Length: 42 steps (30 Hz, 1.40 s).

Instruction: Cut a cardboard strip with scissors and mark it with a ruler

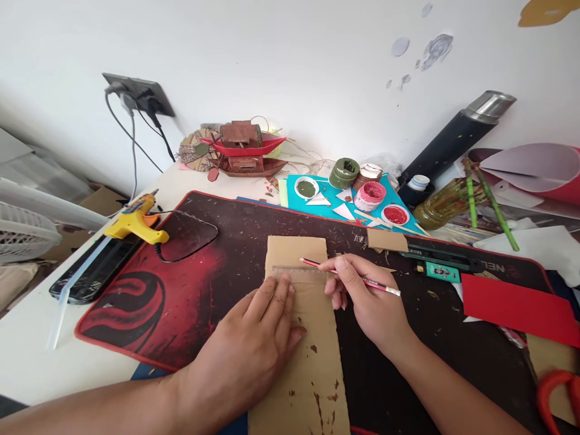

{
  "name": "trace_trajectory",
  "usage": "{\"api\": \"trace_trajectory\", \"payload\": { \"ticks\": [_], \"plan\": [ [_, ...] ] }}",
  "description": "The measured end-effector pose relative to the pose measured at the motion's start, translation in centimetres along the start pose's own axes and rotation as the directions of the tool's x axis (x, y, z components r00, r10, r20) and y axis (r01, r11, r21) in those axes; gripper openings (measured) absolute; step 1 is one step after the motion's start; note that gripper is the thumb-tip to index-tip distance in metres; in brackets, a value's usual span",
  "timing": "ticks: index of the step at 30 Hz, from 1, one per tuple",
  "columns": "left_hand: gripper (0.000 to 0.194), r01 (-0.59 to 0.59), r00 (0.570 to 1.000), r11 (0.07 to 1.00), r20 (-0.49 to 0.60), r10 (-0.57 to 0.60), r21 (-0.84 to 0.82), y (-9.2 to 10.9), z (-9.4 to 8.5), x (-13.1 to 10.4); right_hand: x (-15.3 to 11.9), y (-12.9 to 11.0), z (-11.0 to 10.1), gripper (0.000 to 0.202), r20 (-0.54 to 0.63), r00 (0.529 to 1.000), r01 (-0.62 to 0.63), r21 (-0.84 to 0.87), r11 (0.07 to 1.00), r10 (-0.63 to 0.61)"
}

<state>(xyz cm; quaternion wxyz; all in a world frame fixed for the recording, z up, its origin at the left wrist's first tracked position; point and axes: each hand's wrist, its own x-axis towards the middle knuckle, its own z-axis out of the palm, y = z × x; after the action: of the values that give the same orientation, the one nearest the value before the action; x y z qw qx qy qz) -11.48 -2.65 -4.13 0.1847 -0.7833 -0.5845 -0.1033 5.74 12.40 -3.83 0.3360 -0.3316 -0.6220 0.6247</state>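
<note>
A strip of brown cardboard (312, 374) with dark stains lies lengthwise in front of me. Across its upper part rests a clear ruler (296, 275). My left hand (254, 338) lies on the cardboard, fingers stretched out, its fingertips pressing on the ruler's lower edge. In my right hand (362, 293) is a red and black pencil (333, 270), gripped between thumb and fingers. The pencil's sharpened tip points left, above the ruler; whether it touches is hard to tell. The other right-hand fingers curl beside the cardboard's right edge.
A dark red-black mat (190, 302) covers the table. A yellow glue gun (136, 223) sits left. Model boats (247, 145) and open paint jars (370, 194) stand at the back. At right are a utility knife (444, 257), red paper (516, 308) and red-handled scissors (550, 386).
</note>
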Motion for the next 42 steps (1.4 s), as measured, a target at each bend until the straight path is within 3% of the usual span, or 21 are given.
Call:
{"api": "trace_trajectory", "payload": {
  "ticks": [42],
  "plan": [
    [0.043,-0.019,1.000,1.000,-0.008,0.019,-0.007,0.02,-0.02,0.25,0.12,-0.13,-0.31,0.044,-0.013,1.000,-0.005,-0.046,0.999,0.004]
  ]
}}
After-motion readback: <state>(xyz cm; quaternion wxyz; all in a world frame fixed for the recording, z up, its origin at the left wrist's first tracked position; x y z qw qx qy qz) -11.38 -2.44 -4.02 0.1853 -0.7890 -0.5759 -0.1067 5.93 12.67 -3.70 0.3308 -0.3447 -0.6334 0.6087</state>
